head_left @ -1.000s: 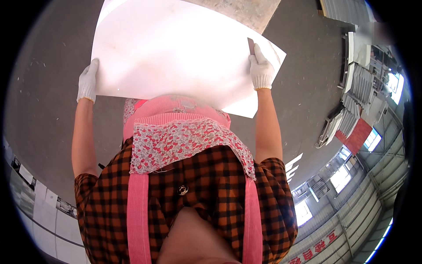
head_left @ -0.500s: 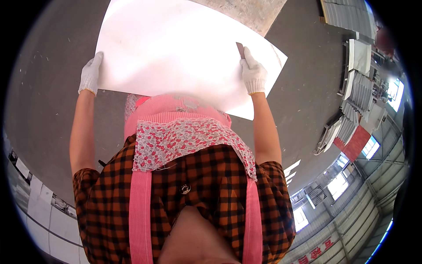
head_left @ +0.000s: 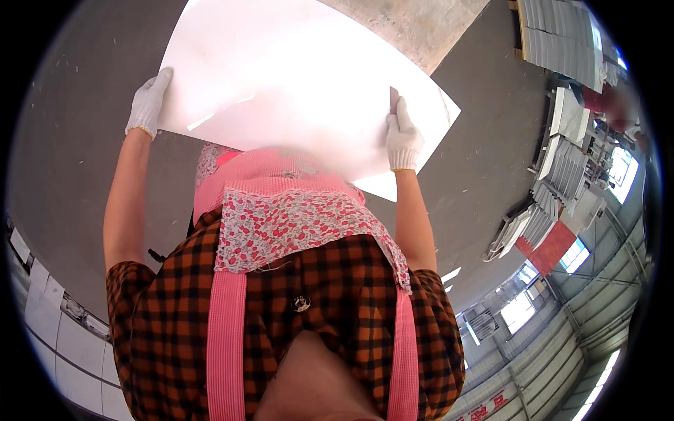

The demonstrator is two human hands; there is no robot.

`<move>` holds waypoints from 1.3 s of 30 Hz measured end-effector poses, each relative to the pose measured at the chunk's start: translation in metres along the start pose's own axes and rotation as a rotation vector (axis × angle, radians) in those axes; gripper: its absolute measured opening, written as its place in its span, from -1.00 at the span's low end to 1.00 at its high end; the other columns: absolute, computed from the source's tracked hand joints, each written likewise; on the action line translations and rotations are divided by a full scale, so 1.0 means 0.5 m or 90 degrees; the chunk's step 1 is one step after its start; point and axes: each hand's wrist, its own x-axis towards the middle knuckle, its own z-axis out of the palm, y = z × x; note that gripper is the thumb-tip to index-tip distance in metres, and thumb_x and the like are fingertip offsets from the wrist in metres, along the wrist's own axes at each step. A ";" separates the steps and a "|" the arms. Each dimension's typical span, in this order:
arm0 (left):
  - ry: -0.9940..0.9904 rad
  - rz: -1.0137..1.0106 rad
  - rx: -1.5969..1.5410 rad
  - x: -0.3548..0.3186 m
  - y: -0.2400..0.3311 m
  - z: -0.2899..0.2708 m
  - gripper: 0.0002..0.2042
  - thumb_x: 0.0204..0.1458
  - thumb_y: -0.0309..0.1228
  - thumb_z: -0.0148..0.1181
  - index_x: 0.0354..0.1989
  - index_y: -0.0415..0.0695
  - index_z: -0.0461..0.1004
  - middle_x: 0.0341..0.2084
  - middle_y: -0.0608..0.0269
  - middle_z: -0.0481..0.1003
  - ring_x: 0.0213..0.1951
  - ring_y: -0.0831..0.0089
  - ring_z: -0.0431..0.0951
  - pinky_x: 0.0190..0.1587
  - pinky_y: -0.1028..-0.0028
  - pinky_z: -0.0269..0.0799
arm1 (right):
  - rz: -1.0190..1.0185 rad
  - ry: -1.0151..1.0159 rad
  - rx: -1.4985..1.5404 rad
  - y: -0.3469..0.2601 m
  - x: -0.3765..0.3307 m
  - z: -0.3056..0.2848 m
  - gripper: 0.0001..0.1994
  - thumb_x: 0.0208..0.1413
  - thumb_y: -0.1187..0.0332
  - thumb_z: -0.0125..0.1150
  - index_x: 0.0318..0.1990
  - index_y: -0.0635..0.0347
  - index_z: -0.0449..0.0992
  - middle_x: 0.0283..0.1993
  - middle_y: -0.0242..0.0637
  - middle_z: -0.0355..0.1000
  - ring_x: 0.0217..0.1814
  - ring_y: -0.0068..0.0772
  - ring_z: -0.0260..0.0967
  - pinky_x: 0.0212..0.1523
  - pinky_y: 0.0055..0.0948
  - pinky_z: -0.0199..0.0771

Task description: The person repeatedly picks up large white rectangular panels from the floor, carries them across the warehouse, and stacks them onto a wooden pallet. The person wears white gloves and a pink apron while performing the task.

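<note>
I hold a large white sheet (head_left: 295, 77) out in front of me over a grey floor. My left hand (head_left: 147, 104), in a white knit glove, grips the sheet's left edge. My right hand (head_left: 403, 137), also gloved, is closed on the sheet near its right side, with a thin dark tool sticking up from the fingers. Below the sheet I see my pink apron with a floral bib (head_left: 295, 224) over a checked orange and black shirt.
Grey concrete floor (head_left: 63, 168) lies under the sheet, with a lighter worn patch (head_left: 414, 28) at the top. Stacks of pale flat panels (head_left: 562, 42) and a red piece (head_left: 547, 249) stand at the right. Windows and wall panels curve along the lower right.
My right hand has slid left along the sheet, away from its right corner. The sheet has shifted slightly up and left in view. My left hand keeps its hold on the left edge.
</note>
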 end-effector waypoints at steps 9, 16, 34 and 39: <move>-0.003 -0.021 -0.036 0.005 -0.009 0.000 -0.40 -0.04 0.00 0.15 -0.05 -0.36 0.40 -0.23 0.12 0.49 -0.26 0.44 0.49 -0.16 0.50 0.38 | 0.131 -0.096 0.106 -0.045 0.025 -0.049 -0.61 0.08 0.37 0.08 0.07 0.30 0.38 0.07 -0.11 0.38 0.08 -0.29 0.32 0.17 -0.50 0.18; -0.049 -0.014 -0.031 0.012 -0.013 -0.005 -0.41 -0.04 0.00 0.16 -0.06 -0.35 0.40 -0.25 0.14 0.50 -0.25 0.44 0.50 -0.16 0.50 0.38 | 0.146 0.046 0.216 -0.016 0.073 -0.038 -0.60 0.06 0.35 0.10 0.08 0.26 0.39 0.11 -0.08 0.34 0.12 -0.27 0.29 0.12 -0.51 0.21; -0.073 -0.014 -0.047 0.008 -0.007 -0.008 -0.37 -0.05 0.00 0.14 -0.02 -0.38 0.37 -0.20 0.08 0.49 -0.23 0.40 0.51 -0.15 0.48 0.39 | 0.118 -0.023 0.141 -0.043 0.063 -0.009 -0.59 0.07 0.26 0.10 0.12 -0.09 0.38 -0.17 -0.11 0.49 -0.16 -0.29 0.46 -0.10 -0.46 0.37; -0.080 -0.012 -0.049 0.019 -0.020 -0.010 -0.35 -0.05 0.02 0.14 -0.01 -0.38 0.37 -0.20 0.07 0.49 -0.23 0.40 0.51 -0.13 0.48 0.39 | 0.122 -0.019 0.231 -0.032 0.068 -0.011 -0.60 0.10 0.32 0.05 0.14 -0.07 0.36 -0.04 -0.17 0.47 -0.01 -0.32 0.41 0.00 -0.53 0.33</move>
